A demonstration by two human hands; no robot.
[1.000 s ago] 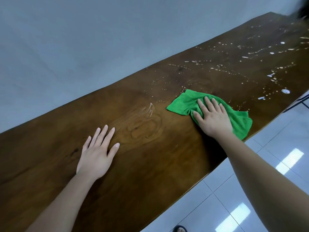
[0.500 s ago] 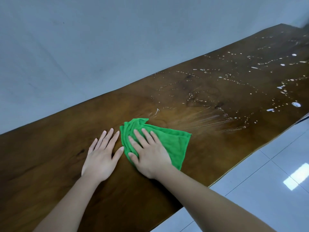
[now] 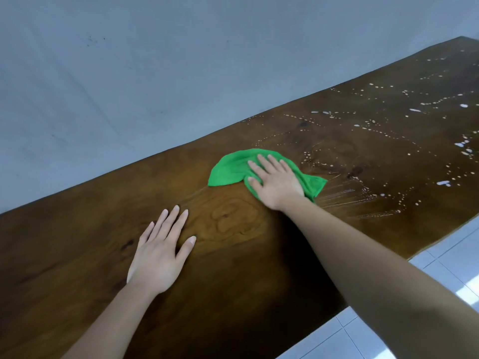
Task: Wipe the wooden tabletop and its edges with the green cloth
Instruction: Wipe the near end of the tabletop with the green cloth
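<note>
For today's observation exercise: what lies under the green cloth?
The wooden tabletop lies under the green cloth; the right hand presses on top. The covered wood itself is hidden.

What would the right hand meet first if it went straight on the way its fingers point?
Nothing stands in that line. The right hand, flat on the green cloth, points toward the far edge of the tabletop; ahead lies only a short strip of wood with faint droplets, then, it seems, the wall.

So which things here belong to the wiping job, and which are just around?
Job: wooden tabletop; white droplets on it; green cloth; right hand pressing flat on the cloth; left hand resting flat on the tabletop.
Just around: grey wall; tiled floor.
</note>
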